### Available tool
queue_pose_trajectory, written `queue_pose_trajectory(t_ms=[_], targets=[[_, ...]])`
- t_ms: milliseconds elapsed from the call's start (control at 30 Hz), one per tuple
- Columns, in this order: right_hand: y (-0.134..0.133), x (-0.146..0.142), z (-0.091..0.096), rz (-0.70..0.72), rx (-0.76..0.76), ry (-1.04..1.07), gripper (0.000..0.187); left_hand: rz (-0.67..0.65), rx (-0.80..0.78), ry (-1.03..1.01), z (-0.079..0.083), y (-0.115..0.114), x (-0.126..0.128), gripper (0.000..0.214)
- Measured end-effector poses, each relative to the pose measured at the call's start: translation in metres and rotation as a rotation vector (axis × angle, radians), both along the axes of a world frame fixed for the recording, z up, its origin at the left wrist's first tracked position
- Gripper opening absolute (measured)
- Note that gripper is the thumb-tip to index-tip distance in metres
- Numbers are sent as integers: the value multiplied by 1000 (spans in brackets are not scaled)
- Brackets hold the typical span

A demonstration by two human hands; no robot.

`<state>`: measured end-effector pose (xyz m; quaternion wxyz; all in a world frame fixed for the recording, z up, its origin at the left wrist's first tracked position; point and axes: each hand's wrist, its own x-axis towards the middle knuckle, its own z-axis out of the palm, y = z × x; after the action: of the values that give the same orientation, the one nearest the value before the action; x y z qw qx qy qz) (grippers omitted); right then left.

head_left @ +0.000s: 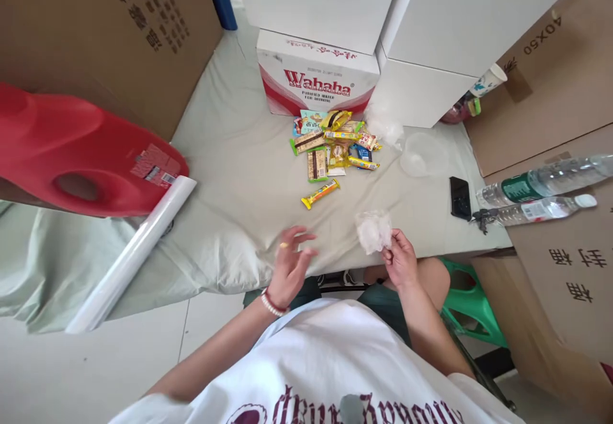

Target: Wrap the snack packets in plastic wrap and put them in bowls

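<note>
My right hand (400, 259) pinches a small clear plastic bag (373, 231) just above the near edge of the cloth-covered table (239, 175). My left hand (291, 264) hovers to the left of it, fingers spread and holding nothing; it wears a ring and a bead bracelet. A pile of wrapped snack bars (335, 146) lies further back on the cloth, with one yellow bar (320, 194) lying apart and nearest to my hands.
A red jug (81, 156) and a white roll (134, 251) lie at the left. A Wahaha box (316, 76) and white boxes stand behind the snacks. A clear bowl (424, 154), black phone (460, 197), keys and two water bottles (541, 197) lie right. Green stool (472, 302) below.
</note>
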<state>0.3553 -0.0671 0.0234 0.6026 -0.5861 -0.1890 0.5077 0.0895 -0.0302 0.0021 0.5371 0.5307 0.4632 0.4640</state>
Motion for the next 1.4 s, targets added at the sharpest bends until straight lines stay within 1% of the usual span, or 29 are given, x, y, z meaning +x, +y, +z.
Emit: queue_pose_trajectory(t_ms=[33, 67, 100, 133, 167, 233, 333, 400, 500, 567, 633, 733, 833, 867, 933, 1000, 1033, 1100, 1200, 1233, 1267, 1300, 1333, 1367, 1400], targets=[[-3, -4, 1, 35, 2, -12, 42, -75, -179, -147, 7, 2, 20, 55], [-4, -8, 3, 72, 4, -18, 42, -144, -342, -252, 13, 5, 39, 66], [-5, -10, 5, 107, 5, -14, 41, -210, -473, -323, 17, 10, 56, 75], [-4, -10, 6, 136, 7, 0, 41, -249, -536, -376, 19, 15, 69, 80], [-3, -10, 7, 158, 9, 17, 41, -262, -571, -419, 19, 20, 78, 78], [0, -5, 8, 164, 5, 29, 41, -231, -585, -455, 15, 29, 83, 66], [3, 1, 7, 88, 3, -63, 43, -109, -520, -403, 8, 32, 72, 51], [4, -2, 5, 82, 18, -157, 45, -80, -454, -336, 5, 29, 62, 44], [6, -15, 2, 212, 14, -349, 52, -150, -415, -265, 6, 26, 53, 34], [11, -23, 0, 266, -23, -460, 43, -154, -413, -251, 6, 28, 46, 34], [17, -25, -1, 247, -53, -467, 36, -88, -407, -253, 3, 34, 33, 36], [21, -16, 1, 179, -50, -379, 37, 27, -404, -246, -5, 44, 4, 31], [16, -4, 5, 154, -23, -367, 36, 122, -414, -236, -12, 49, -23, 27], [14, -1, 5, 159, -7, -381, 34, 148, -409, -230, -12, 49, -28, 27], [9, 2, 7, 212, 44, -432, 28, 175, -363, -195, -10, 49, -31, 28], [6, 0, 11, 310, 121, -501, 20, 164, -257, -100, -4, 49, -26, 35], [5, -3, 15, 372, 163, -534, 17, 140, -186, -31, -1, 50, -22, 40], [4, -8, 23, 497, 230, -579, 16, 47, -25, 143, 6, 54, -11, 51], [3, -12, 39, 663, 276, -598, 17, -183, 170, 374, 13, 62, 3, 70], [2, -11, 42, 704, 284, -600, 18, -284, 198, 402, 14, 64, 6, 68], [2, -8, 44, 730, 290, -608, 19, -384, 192, 391, 14, 66, 8, 60], [2, -3, 45, 724, 296, -625, 20, -471, 152, 347, 14, 66, 9, 49], [2, 3, 43, 667, 300, -651, 21, -522, 87, 281, 13, 66, 10, 41], [3, 10, 40, 562, 295, -680, 21, -524, 12, 213, 12, 65, 10, 37], [4, 17, 36, 427, 276, -703, 19, -474, -59, 158, 11, 62, 11, 36]])
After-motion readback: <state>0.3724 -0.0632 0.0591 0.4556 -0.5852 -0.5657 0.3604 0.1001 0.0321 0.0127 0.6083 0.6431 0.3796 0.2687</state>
